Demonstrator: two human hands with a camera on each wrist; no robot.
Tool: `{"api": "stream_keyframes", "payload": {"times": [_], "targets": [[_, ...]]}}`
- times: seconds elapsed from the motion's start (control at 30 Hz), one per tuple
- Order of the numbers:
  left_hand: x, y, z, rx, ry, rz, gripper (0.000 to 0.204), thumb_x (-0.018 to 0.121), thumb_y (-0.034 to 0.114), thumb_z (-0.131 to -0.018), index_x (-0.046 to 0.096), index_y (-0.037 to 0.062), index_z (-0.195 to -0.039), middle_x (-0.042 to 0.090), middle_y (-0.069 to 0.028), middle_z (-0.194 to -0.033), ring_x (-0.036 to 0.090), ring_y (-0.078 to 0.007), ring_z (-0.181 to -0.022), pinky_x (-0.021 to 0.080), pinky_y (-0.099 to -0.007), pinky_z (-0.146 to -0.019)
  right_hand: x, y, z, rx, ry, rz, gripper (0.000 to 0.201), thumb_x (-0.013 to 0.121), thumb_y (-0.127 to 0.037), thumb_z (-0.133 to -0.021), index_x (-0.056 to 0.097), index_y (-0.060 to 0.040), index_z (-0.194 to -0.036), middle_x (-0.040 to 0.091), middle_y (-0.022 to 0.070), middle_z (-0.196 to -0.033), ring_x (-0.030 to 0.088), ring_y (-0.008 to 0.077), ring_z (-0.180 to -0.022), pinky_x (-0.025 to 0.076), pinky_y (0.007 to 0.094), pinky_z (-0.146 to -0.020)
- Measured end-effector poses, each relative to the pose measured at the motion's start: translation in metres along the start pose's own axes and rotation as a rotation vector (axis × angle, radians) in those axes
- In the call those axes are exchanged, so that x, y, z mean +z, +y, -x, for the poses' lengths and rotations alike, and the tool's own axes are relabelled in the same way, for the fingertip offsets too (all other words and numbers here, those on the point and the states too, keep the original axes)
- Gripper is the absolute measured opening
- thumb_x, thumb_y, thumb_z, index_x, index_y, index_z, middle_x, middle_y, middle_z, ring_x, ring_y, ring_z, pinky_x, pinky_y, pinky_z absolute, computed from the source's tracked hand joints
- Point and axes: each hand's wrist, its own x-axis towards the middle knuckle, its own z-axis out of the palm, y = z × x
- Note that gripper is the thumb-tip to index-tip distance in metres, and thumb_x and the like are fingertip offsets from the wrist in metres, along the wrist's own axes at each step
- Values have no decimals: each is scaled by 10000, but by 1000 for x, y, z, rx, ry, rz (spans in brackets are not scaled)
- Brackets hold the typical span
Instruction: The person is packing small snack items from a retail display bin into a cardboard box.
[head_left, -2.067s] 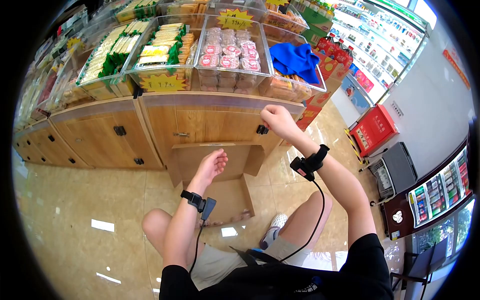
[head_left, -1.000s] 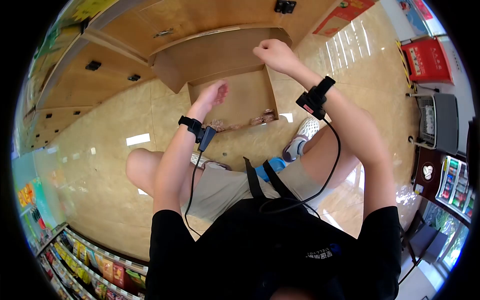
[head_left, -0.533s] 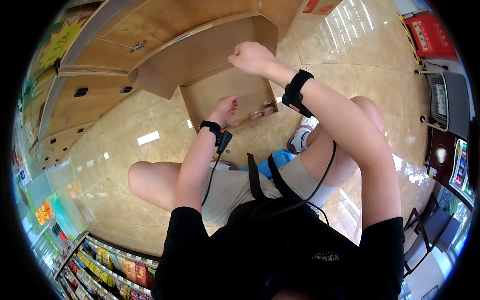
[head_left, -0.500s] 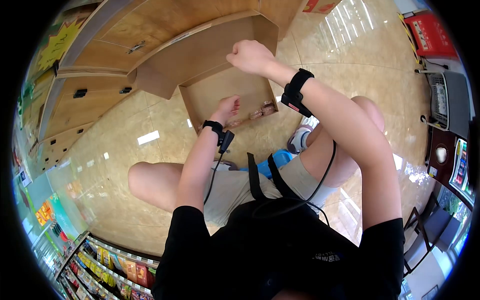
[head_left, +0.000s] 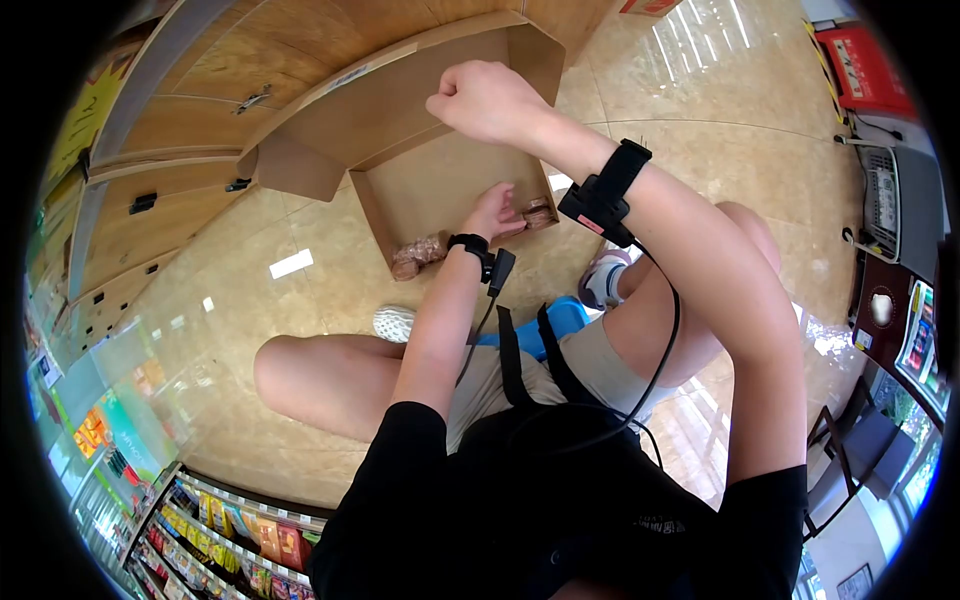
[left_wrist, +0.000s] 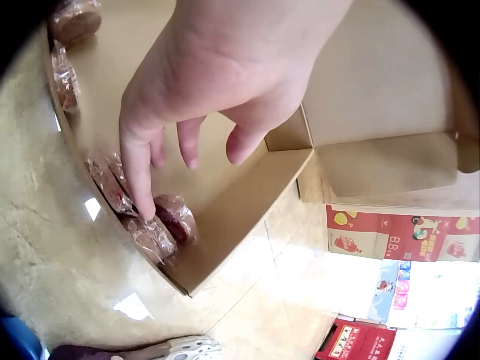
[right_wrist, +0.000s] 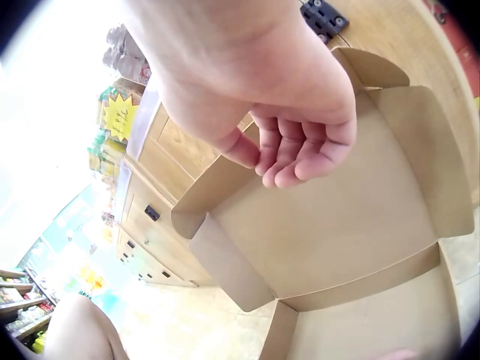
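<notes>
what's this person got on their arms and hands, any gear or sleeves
Both hands are bare, no gloves or rings visible. The left hand and right hand each have a black strap at the wrist carrying a small black camera unit, the right one with a red mark. A thin black cable runs from each unit to the chest. Short black sleeves end above the elbows.

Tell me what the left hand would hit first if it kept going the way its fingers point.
Most likely the wrapped cakes in the near corner of the cardboard box. The left hand points down at them, index fingertip seemingly at the wrappers already.
</notes>
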Motion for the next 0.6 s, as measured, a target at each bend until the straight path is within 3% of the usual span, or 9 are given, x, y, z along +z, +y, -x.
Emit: {"api": "stream_keyframes", "payload": {"times": [0.23, 0.33, 0.6], "targets": [[17, -7, -10, 50, -2, 94, 500, 621, 384, -799, 482, 85, -1175, 321, -81, -1349, 234, -328, -1283, 413, -577, -937, -4, 2, 4, -11, 42, -40, 295, 561, -292, -782, 646, -16, -843, 643, 139, -723, 623, 272, -689, 487, 364, -666], [20, -3, -12, 23, -14, 115, 561, 603, 378, -814, 426, 109, -1274, 338, -49, -1359, 218, -329, -1296, 409, -581, -935, -3, 3, 4, -7, 46, -47, 286, 562, -285, -779, 647, -17, -833, 642, 132, -715, 622, 267, -682, 485, 362, -659], [22, 2, -20, 25, -28, 100, 529, 579, 374, -838, 422, 117, -1273, 358, -53, -1338, 235, -313, -1281, 372, -588, -960, -1, 8, -1, -2, 54, -25, 275, 557, -276, -774, 655, -29, -844, 654, 132, -750, 627, 277, -735, 491, 365, -705]]}}
